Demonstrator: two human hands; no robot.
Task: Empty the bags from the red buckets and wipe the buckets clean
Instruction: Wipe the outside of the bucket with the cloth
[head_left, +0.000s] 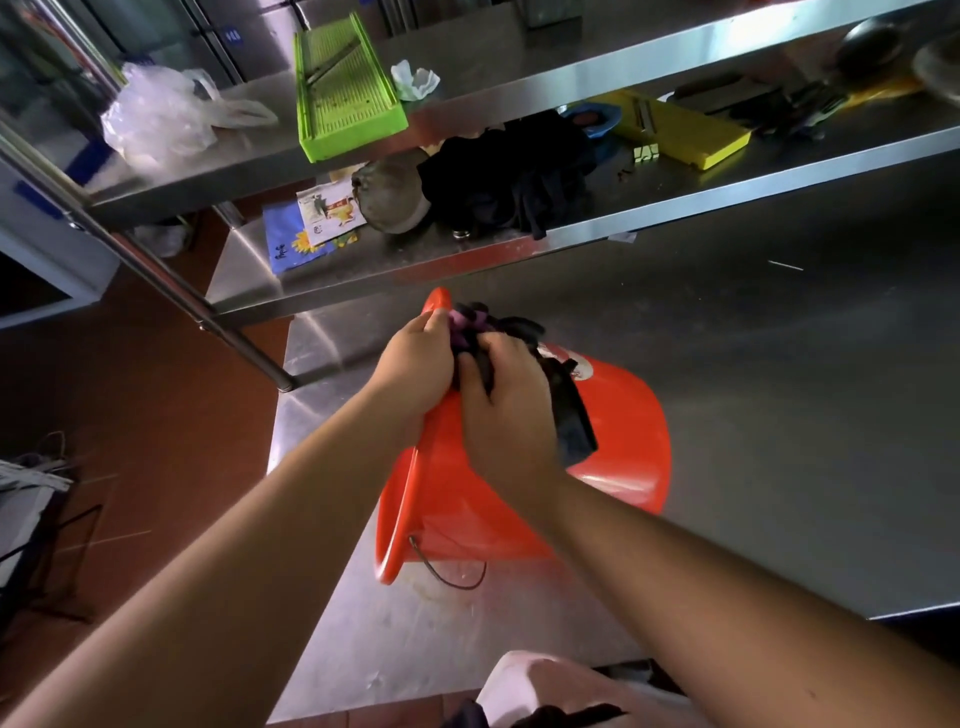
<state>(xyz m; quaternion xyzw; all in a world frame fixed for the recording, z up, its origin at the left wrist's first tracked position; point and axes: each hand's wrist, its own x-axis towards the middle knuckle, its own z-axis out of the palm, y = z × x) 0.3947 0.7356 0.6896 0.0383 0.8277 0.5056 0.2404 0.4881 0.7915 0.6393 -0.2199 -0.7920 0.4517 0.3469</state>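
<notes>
Hands: left hand (415, 364) and right hand (506, 400) are both clutching the dark cloth (563, 405).
Risk: red bucket (613, 441), lying unbraced, is liable to roll toward 3 o'clock.

Brushed stainless-steel surface (779, 415) under dim light, streaked with pale glare. Above it, a two-tier stainless-steel shelf rack (519, 249) on round metal posts (171, 291). On the upper tier: crumpled clear plastic bag (156, 114), lime-green plastic slicer board (345, 88), scrunched white tissue (413, 80). On the lower tier: blue paper with a sunflower print (291, 244), printed white packets (327, 213), dull grey metal bowl tipped on its side (389, 197), heap of black cloth (509, 182), yellow plastic slicer (675, 130). Reddish-brown tiled floor (130, 415) to the left. Glass-fronted metal cabinet (47, 156) at far left, blurred. Tangle of dark wire frames (41, 519) at lower left, unclear.
</notes>
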